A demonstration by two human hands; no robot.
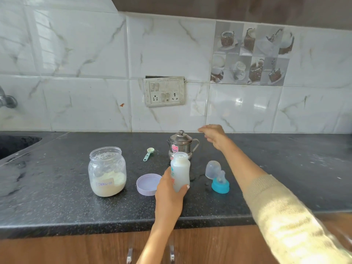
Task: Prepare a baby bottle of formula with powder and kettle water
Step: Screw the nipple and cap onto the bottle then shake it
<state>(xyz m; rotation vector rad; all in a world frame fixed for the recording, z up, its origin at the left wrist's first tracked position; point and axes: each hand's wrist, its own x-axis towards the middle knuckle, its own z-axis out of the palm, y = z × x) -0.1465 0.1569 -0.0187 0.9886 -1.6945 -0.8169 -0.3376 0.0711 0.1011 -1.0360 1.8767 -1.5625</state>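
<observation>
My left hand (167, 189) has its grip wrapped round the lower body of the clear plastic baby bottle (180, 171), thumb across the front, holding it upright and open-mouthed just over or on the black speckled stone surface (57, 187); I cannot tell whether its base is touching. The bottle looks milky inside, so I judge powder and water are already in. My right hand (212, 136) hangs loosely open and empty above the surface, just right of the small lidded steel kettle (181, 144), near its handle but not touching.

What I think comes next is capping. The blue screw collar with its clear teat (220, 182) stands upright on the surface just right of the bottle, with the clear domed cap (213, 169) touching it from behind. Both lie nearer my right hand, back toward me and lower than where it hangs. The bottle's long axis is vertical, as is the teat's, so the collar should drop straight onto the neck.

Further left are the round lilac lid (147, 184), the pale green measuring scoop (149, 153) and the open clear jar of formula powder (107, 171).
</observation>
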